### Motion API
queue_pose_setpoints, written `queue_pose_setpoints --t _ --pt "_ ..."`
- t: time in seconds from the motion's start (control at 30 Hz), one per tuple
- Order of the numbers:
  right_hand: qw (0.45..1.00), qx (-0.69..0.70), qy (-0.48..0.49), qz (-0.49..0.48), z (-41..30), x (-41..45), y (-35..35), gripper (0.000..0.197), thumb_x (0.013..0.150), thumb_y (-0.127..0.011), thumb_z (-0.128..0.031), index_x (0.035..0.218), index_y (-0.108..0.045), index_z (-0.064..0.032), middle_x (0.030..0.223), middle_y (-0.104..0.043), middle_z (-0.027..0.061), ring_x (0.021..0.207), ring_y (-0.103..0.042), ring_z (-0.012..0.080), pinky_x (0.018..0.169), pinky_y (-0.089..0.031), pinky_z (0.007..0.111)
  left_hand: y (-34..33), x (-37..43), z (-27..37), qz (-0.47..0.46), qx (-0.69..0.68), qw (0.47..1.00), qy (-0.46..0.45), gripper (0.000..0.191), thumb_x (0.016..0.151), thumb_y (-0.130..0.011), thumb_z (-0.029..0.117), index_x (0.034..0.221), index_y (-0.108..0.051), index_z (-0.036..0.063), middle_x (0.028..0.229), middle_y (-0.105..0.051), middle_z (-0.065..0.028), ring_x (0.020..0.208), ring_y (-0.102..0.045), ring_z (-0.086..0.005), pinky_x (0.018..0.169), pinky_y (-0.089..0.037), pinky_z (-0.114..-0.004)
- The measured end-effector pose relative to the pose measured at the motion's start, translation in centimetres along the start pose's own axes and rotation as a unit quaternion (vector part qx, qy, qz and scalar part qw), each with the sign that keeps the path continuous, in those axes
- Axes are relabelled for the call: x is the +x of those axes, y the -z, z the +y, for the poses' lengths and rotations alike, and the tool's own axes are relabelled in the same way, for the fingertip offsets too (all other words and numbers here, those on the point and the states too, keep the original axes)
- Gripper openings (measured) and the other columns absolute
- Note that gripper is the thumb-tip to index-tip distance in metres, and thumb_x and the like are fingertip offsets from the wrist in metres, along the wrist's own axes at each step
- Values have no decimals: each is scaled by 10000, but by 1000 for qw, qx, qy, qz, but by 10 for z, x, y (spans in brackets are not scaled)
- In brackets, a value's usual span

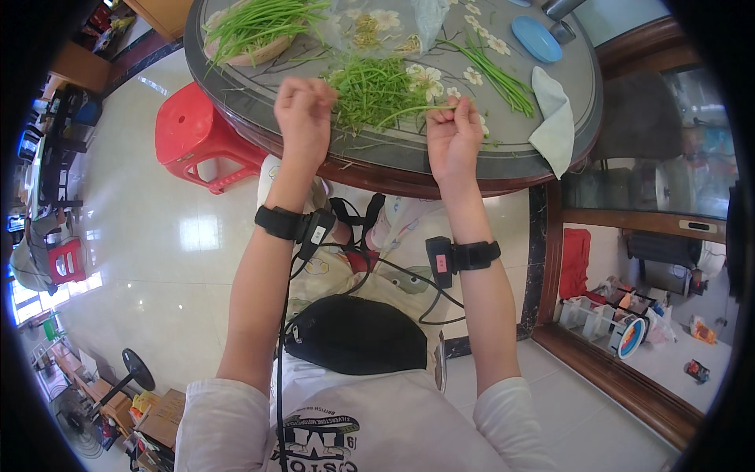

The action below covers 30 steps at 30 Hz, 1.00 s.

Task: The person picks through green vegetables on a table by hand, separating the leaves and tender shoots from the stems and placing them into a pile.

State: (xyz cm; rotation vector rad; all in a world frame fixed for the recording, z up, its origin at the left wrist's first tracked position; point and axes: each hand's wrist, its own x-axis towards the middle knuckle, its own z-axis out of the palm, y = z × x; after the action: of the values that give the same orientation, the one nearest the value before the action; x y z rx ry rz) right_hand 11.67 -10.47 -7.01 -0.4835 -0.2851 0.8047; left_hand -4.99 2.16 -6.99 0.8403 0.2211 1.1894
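Observation:
My right hand (454,127) pinches one end of a green stalk (413,110), which reaches left over a loose heap of leafy green trimmings (374,88) on the round table. At the heap's left side, my left hand (304,112) is raised with its fingers curled; whether they pinch a thin bit of green cannot be made out. Long stalks lie in a woven basket (255,57) beyond my left hand. Right of the heap rests a small bunch of bare green stalks (501,79), beside a folded pale cloth (553,124) at the table's edge.
A clear plastic bag (427,20) and small brownish scraps (367,32) lie at the back of the table (389,162). Near them are a blue oval dish (536,39) and a metal cup (563,32). A red plastic stool (189,127) stands left. Black cables hang between my wrist devices.

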Motion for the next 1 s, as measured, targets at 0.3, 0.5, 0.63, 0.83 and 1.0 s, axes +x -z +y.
queue_pose_setpoints --t 0.3,0.5,0.63,0.83,1.0 --pt "992 82 68 69 5 2 1 94 988 -503 -156 920 -476 -96 803 -454 1 678 -357 101 637 -333 264 15 11 8 207 -293 932 -50 144 780 -450 -66 750 -401 66 758 -465 -59 643 -384 -153 646 -378 -290" --pt "942 -324 88 12 14 -12 -26 171 908 -619 -67 1040 -513 -43 759 -557 -5 618 -473 42 537 -362 210 -23 -9 3 -59 324 943 -45 151 785 -618 -25 928 -589 14 812 -598 -45 729 -543 -127 688 -442 -254" --pt "916 -387 39 -94 17 -15 -29 259 881 -636 -18 1110 -516 -21 826 -615 33 643 -528 44 523 -388 187 -33 -13 7 -165 424 888 -69 108 807 -646 18 909 -622 -7 818 -635 -24 749 -569 -102 687 -448 -234" --pt "902 -410 25 -134 21 -15 -30 175 861 -656 3 1029 -609 12 870 -631 28 719 -576 55 630 -452 181 -31 -11 6 -111 406 906 -34 102 819 -642 28 910 -621 -13 825 -637 -28 795 -581 -93 731 -468 -240" --pt "896 -420 18 -142 19 -17 -32 160 855 -658 15 1012 -629 27 875 -640 32 740 -581 53 657 -462 180 -27 -10 6 -136 388 911 -13 145 829 -651 35 955 -602 -17 872 -624 -35 822 -587 -101 760 -473 -242"
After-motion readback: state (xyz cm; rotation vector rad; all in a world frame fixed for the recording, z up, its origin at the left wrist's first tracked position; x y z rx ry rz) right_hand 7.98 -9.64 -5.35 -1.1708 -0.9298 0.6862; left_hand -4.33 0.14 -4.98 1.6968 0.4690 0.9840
